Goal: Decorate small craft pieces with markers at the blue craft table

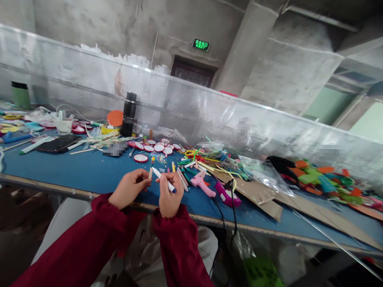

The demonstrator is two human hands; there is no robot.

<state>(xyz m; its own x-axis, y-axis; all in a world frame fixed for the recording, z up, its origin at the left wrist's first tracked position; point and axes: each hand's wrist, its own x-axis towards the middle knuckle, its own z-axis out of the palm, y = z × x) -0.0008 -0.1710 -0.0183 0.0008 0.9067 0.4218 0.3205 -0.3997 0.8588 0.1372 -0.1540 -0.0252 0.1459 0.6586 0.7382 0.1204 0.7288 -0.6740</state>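
My left hand and my right hand meet just above the near edge of the blue table, both in dark red sleeves. My right hand is closed around a white marker with a blue end. My left hand pinches a thin wooden stick that stands upright between the two hands. The marker's tip points toward my left fingers. A pink glue gun lies just right of my right hand, with a magenta glue gun beyond it.
Red-rimmed white lids, loose sticks and pens, a black bottle, a phone and a green cup crowd the table. Cardboard sheets and coloured foam pieces lie to the right. A perforated metal screen backs the table.
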